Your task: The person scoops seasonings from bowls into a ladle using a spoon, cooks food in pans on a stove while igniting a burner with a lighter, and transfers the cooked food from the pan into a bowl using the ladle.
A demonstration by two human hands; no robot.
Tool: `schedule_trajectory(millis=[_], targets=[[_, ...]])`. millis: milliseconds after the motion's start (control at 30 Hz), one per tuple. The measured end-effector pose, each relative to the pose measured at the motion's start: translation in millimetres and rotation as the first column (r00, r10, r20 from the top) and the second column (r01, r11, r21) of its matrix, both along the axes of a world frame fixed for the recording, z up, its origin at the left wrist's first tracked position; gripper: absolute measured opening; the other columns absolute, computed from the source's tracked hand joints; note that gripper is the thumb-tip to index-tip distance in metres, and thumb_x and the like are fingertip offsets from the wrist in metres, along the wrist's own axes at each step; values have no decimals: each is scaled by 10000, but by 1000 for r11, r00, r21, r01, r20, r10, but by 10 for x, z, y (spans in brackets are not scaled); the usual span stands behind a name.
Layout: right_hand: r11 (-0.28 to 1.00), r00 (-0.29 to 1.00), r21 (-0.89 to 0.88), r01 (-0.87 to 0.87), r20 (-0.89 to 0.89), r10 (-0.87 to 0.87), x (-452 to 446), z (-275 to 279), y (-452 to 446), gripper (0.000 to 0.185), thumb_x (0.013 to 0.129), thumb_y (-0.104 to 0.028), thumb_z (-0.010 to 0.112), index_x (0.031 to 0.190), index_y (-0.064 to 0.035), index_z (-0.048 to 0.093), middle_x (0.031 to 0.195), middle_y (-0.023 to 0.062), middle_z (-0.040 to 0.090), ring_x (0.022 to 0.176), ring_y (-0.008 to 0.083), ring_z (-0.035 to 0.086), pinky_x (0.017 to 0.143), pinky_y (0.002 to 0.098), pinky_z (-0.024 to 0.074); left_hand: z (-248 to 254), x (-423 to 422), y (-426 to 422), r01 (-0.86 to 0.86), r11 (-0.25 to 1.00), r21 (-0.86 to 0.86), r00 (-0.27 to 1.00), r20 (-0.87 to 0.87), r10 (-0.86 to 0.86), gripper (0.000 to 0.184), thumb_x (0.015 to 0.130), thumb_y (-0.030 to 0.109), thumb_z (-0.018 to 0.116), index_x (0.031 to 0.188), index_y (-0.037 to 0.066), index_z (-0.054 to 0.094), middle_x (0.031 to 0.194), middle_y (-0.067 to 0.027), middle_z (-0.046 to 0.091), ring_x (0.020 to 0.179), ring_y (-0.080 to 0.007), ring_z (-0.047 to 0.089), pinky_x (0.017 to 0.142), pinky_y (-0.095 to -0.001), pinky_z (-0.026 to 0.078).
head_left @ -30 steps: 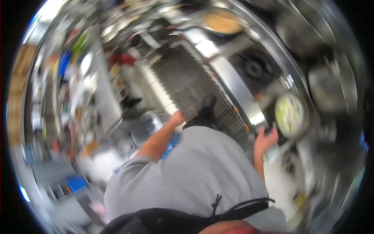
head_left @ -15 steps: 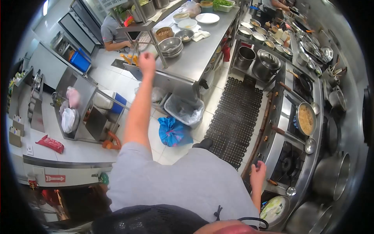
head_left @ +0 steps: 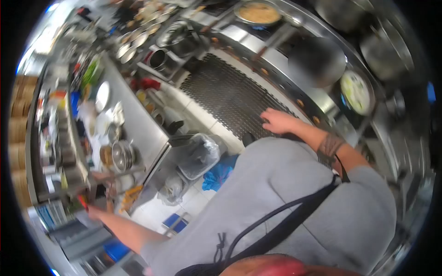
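My left hand (head_left: 95,212) is stretched out to the lower left, by the end of the metal shelf. Right beside its fingers is a red object (head_left: 83,201); whether they touch it is too blurred to tell. Over the black perforated mat (head_left: 225,92) hangs my right hand (head_left: 276,121), fingers slightly apart and holding nothing. A pan with white and green food (head_left: 355,92) sits on the stove at the right. Near it is a dark round blurred shape (head_left: 316,62).
Stacked metal bowls (head_left: 122,155) stand on the steel counter (head_left: 138,117). Below are a lined bin (head_left: 199,158) and a blue bag (head_left: 218,174) on the floor. A pan of orange-brown food (head_left: 258,12) is on the far burner. Large pots (head_left: 386,50) line the right.
The view has swung round. My left hand has reached farther out to the left by the shelf end. My right arm has come in front of my body, over the mat.
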State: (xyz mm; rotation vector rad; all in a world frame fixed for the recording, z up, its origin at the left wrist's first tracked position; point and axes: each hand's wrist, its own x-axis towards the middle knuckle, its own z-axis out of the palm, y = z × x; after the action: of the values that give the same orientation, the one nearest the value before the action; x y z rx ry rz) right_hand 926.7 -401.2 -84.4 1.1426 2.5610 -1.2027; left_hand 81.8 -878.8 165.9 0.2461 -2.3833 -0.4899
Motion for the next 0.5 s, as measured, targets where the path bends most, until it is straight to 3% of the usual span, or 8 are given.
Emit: schedule_trajectory(millis=[133, 233, 367, 400, 467, 500], targets=[[1000, 995, -13, 27, 94, -26, 267, -157, -100, 403, 938, -279, 636, 1254, -31, 608, 1283, 225, 565, 1144, 412, 612, 963, 492, 509, 63, -115, 179, 265, 964, -4, 950, -171, -262, 583, 845, 625, 653, 960, 67, 776, 877, -153, 757, 829, -376, 723, 687, -495, 558], [998, 981, -61, 11, 192, 1, 441, -176, -156, 403, 950, -278, 630, 1251, -11, 607, 1298, 229, 559, 1140, 414, 616, 974, 495, 507, 229, 104, 167, 114, 992, -46, 947, -296, -122, 441, 848, 461, 706, 853, 21, 742, 792, -197, 724, 792, -419, 707, 688, -533, 545], [999, 989, -44, 30, 147, -23, 711, -142, -180, 410, 956, -288, 628, 1262, -17, 608, 1292, 221, 569, 1156, 407, 615, 976, 487, 509, 405, 951, 234, 103, 917, 386, 905, -418, 74, 360, 850, 347, 713, 873, -12, 697, 821, -227, 704, 812, -442, 689, 716, -549, 534], [996, 993, -58, 60, 108, -54, 817, -149, -187, 410, 958, -288, 625, 1265, -17, 608, 1292, 216, 573, 1166, 404, 612, 974, 483, 511, 346, 1203, 229, 154, 894, 421, 860, -503, 89, 341, 851, 319, 714, 878, -20, 686, 828, -235, 699, 817, -447, 684, 723, -553, 531], [994, 995, -60, 88, 60, -84, 1035, -142, -227, 409, 949, -284, 635, 1267, -27, 614, 1266, 208, 594, 1133, 394, 625, 952, 471, 517, -15, 1739, 236, 246, 942, 226, 540, -840, 61, 287, 868, 182, 679, 1007, -53, 594, 890, -250, 698, 860, -376, 697, 719, -504, 538], [993, 994, -55, 109, 12, -108, 1149, -139, -252, 409, 940, -280, 645, 1268, -38, 620, 1240, 201, 616, 1100, 384, 638, 930, 460, 523, -202, 2330, 393, 168, 980, 106, 507, -862, 6, 258, 888, 143, 652, 1029, -55, 565, 898, -242, 694, 851, -387, 687, 723, -511, 536]])
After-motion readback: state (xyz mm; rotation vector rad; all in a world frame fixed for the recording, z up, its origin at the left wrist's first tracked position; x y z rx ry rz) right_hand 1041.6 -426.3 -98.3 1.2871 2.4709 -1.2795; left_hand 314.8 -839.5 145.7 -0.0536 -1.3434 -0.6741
